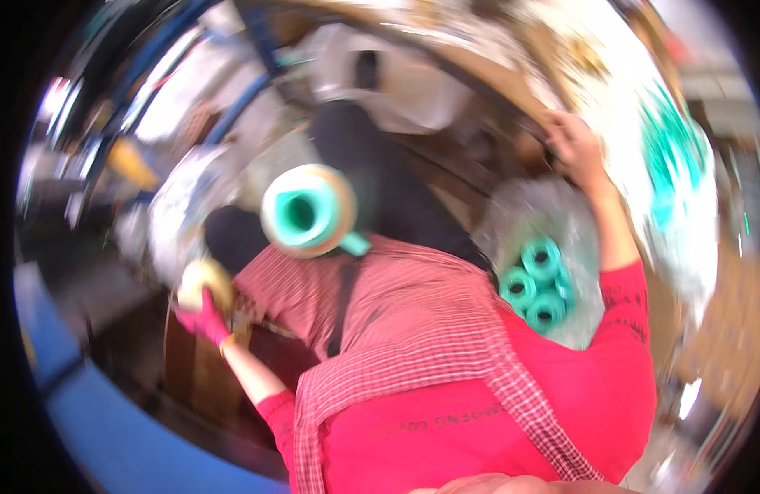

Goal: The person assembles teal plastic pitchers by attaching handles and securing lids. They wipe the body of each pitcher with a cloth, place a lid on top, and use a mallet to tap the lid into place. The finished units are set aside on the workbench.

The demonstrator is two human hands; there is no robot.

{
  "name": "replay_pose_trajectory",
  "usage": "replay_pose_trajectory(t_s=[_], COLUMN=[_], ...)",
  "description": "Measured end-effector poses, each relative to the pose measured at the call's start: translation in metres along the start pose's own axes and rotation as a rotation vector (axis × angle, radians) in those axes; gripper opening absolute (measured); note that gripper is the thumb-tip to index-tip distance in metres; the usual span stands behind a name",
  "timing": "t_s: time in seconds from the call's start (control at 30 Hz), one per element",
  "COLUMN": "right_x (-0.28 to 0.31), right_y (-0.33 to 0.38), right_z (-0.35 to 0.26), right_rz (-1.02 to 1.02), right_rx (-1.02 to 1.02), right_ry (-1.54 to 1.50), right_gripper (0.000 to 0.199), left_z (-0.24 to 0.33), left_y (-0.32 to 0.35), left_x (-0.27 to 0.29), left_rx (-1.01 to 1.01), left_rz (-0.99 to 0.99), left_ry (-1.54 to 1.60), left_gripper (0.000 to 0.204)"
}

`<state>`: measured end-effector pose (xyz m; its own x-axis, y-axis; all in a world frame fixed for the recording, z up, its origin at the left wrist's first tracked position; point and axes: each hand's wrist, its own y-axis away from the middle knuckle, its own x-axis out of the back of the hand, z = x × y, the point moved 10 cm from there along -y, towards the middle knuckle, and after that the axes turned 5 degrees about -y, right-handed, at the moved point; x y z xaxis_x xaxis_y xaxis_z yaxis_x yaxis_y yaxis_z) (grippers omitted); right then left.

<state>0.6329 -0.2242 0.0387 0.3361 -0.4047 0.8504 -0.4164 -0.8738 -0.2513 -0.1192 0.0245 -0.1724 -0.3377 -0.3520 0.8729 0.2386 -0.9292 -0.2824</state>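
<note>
At the lower left of the head view, the person's left hand [204, 319], in a pink glove, is closed around a pale yellowish roll [205, 282]; the fingers wrap its lower side, though the blur hides how tightly; the roll sits just above a brown cardboard box [200, 372] and looks light and firm, likely a wound spool best gripped around its rim or through its core, with a smooth face that could slip in a loose glove; the left forearm rises bare from a red sleeve, elbow bent, wrist turned outward. A teal-cored tape roll [307, 211] shows near the middle, above the checked apron [413, 321], and what holds it cannot be made out. At the upper right, the right hand [576, 146] is bare and raised high, arm nearly straight, its fingers curled onto a blurred dark edge [512, 107]; whether they grip or merely rest there cannot be told. Below that arm a clear plastic bag [545, 222] holds several teal rolls [538, 285]; the bag looks soft, crinkly and slippery, better lifted from beneath than by its film.
</note>
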Motion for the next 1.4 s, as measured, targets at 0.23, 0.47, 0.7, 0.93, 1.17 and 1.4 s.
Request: replay_pose_trajectory(t_s=[0.23,0.47,0.7,0.93,1.17,1.4], right_x=[-0.010,-0.125,-0.200,-0.213,-0.309,-0.145], right_y=[0.301,0.558,0.674,0.670,0.480,0.591], right_z=[0.142,0.210,0.224,0.150,0.108,0.220], right_rz=[-0.417,-0.928,-1.018,-1.157,-0.963,-1.189], right_rx=[-0.970,-1.064,-0.999,-0.618,-0.415,-0.531], right_ry=[-0.296,0.304,0.325,0.562,0.204,0.407], right_gripper=[0.012,0.030,0.019,0.037,0.050,0.065], left_z=[-0.098,0.256,0.416,0.368,0.250,0.210], left_y=[0.020,-0.014,0.117,-0.050,-0.108,-0.097], left_x=[-0.141,0.024,0.037,0.139,0.162,0.094], left_rx=[0.002,-0.734,-1.451,-0.899,-0.032,0.154], left_rz=[-0.481,-0.683,-0.871,-0.295,-0.351,-0.517], left_ry=[-0.779,0.435,-0.349,0.021,0.475,0.877], left_gripper=[0.059,0.074,0.068,0.057,0.042,0.048])
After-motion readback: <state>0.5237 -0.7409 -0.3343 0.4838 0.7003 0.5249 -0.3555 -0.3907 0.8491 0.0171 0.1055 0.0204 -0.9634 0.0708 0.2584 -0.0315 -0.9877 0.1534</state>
